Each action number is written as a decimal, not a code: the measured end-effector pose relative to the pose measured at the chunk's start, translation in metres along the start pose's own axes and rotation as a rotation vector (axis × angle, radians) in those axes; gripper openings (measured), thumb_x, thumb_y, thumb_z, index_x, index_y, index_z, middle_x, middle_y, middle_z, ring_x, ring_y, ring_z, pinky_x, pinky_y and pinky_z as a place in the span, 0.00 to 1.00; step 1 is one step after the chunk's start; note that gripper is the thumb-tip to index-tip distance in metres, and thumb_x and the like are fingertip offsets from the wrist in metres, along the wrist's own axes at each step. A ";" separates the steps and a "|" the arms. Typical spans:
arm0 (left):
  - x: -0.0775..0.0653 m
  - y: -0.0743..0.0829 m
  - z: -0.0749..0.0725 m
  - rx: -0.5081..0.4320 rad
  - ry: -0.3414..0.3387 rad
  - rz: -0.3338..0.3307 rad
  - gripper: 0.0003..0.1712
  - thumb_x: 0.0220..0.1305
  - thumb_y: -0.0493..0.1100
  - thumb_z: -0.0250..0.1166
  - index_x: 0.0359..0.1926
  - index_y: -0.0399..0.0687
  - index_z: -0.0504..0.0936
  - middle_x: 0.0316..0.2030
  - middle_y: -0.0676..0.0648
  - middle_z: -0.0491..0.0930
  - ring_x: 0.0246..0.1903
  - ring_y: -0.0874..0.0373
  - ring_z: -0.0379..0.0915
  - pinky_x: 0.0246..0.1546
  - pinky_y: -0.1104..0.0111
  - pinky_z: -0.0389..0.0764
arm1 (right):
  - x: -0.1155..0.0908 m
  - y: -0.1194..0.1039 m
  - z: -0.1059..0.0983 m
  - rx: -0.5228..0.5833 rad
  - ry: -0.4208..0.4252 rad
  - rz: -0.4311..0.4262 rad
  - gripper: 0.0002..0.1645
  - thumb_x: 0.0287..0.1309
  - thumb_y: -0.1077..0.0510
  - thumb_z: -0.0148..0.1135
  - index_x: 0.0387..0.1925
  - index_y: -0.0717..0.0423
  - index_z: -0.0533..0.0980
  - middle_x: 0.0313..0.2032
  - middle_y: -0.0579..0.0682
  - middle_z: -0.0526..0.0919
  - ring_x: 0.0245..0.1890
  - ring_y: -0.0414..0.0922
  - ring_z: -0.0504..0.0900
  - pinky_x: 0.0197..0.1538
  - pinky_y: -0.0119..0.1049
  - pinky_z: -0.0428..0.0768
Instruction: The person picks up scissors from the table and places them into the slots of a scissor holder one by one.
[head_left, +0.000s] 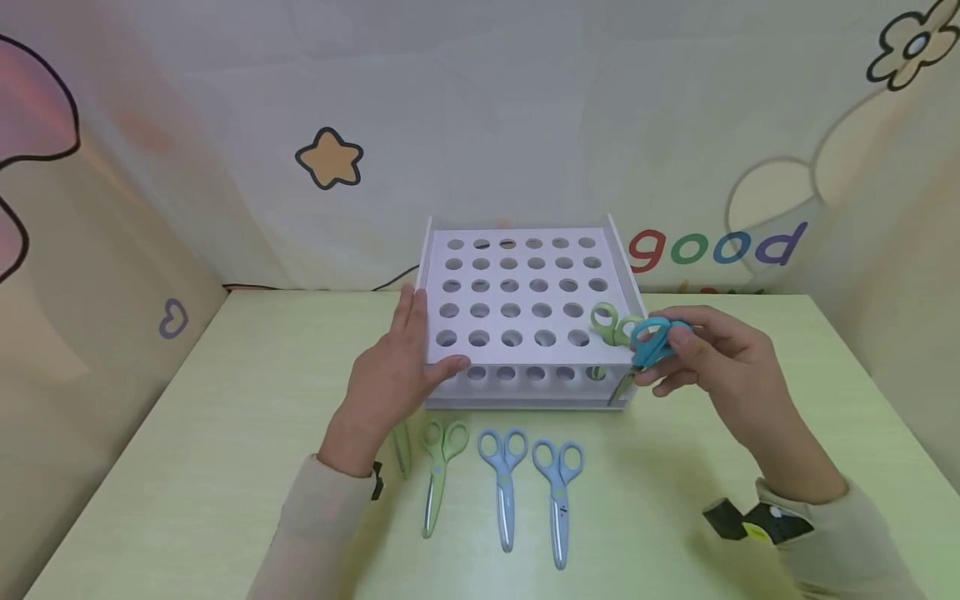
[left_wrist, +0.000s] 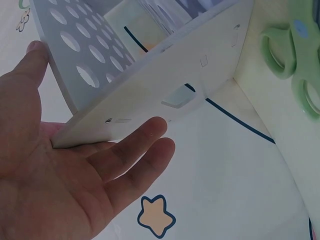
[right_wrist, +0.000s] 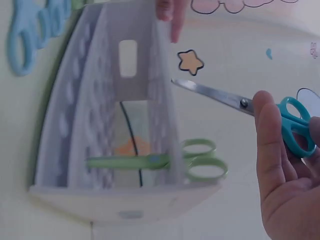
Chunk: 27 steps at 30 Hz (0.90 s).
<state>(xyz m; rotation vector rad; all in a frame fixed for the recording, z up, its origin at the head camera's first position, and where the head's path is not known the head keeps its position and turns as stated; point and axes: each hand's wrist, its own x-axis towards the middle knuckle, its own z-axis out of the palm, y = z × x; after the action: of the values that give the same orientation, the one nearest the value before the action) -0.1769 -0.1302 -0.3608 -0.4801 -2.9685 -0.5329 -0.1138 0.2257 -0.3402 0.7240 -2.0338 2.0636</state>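
My left hand (head_left: 390,367) rests against the left side of a white holed rack (head_left: 525,324), fingers straight along the side panel and thumb over the front edge of its top. At the rack's front right corner my right hand (head_left: 723,358) pinches teal scissors (head_left: 651,346) by the handles. Their bare metal blades (right_wrist: 212,94) point down and towards the rack in the head view. Just beside them, green scissors (right_wrist: 200,162) stand in a front right hole, handles above the top plate and the green blade part inside the rack.
On the table (head_left: 225,433) in front of the rack lie two blue scissors (head_left: 504,483) (head_left: 558,500) and green scissors (head_left: 438,475). Another green pair (head_left: 402,450) is partly hidden by the left wrist. A patterned cloth (head_left: 480,117) hangs behind the rack.
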 end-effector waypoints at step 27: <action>0.001 -0.001 0.003 0.019 0.008 0.020 0.65 0.61 0.64 0.70 0.79 0.34 0.43 0.79 0.35 0.39 0.27 0.48 0.78 0.19 0.64 0.70 | 0.059 0.029 0.061 -0.249 0.177 -0.007 0.14 0.72 0.62 0.59 0.55 0.64 0.79 0.37 0.60 0.86 0.30 0.49 0.88 0.35 0.39 0.85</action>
<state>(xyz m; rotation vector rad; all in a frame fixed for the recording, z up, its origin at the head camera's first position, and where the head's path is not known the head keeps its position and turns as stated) -0.1778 -0.1298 -0.3637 -0.5043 -2.9550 -0.5030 -0.1637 0.1510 -0.3434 0.4851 -2.1291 1.7564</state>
